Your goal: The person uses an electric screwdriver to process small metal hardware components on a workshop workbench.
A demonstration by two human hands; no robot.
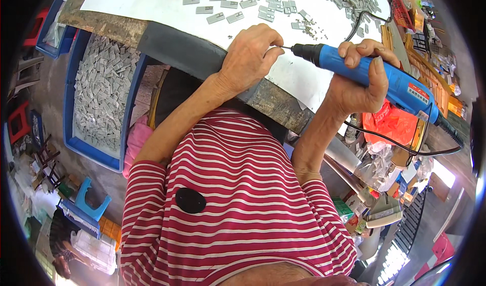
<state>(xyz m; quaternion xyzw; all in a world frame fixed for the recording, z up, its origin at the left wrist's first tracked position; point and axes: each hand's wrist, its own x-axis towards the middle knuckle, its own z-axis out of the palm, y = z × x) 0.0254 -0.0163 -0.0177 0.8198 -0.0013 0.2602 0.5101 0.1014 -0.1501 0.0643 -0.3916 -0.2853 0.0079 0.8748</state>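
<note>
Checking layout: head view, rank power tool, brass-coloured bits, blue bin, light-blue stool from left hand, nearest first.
From the left hand:
1. Power tool, right, tip nearest
2. Brass-coloured bits, upper right
3. Blue bin, left
4. Light-blue stool, lower left

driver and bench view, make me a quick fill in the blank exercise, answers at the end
1. The right hand grips a driver with a ____ body.
2. The pieces spread on the white sheet are ____.
3. The tub full of pieces is on the person's ____ side.
4. The shirt has red and ____ stripes.

Missing words: blue; grey; left; white
</note>
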